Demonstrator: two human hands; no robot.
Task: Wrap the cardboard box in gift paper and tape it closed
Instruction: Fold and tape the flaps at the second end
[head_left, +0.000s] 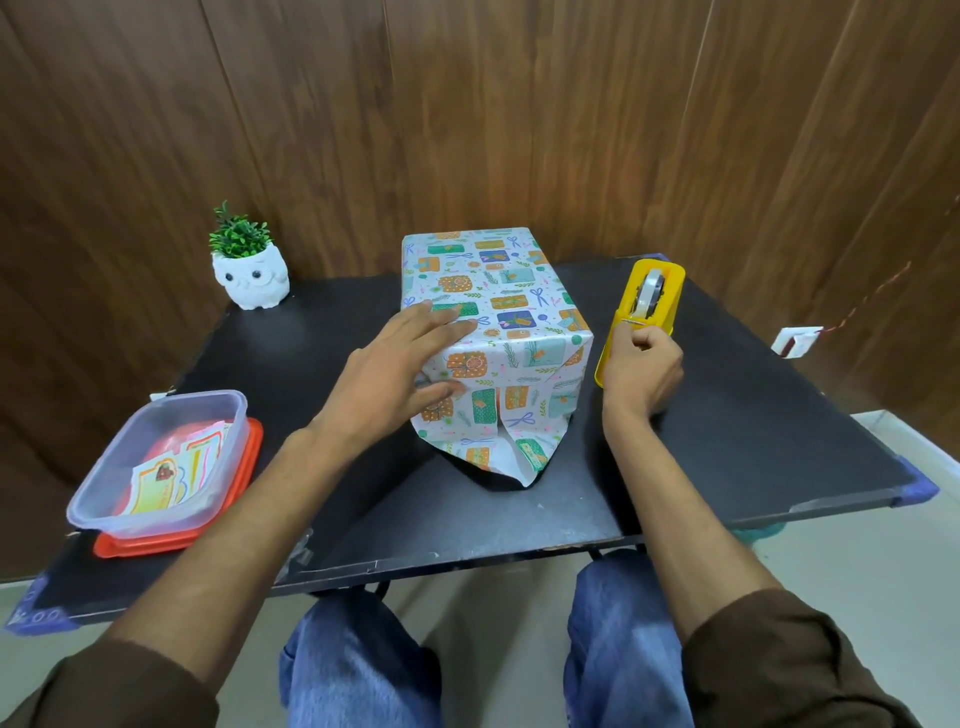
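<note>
**Single view, head-mounted.** The wide-angle camera sits above the near edge of the black table (727, 426) and faces forward and down. Both forearms enter from the bottom corners. The left hand (384, 374) and right hand (641, 369) fall near the frame's centre, about an arm's reach from the lens, with the wrapped box (519, 291) between them. The person's knees (358, 665) fill the lower margin, almost directly beneath the camera. The wooden wall (519, 104) takes up the upper third; its boards lean outward, probably through lens distortion.
</note>
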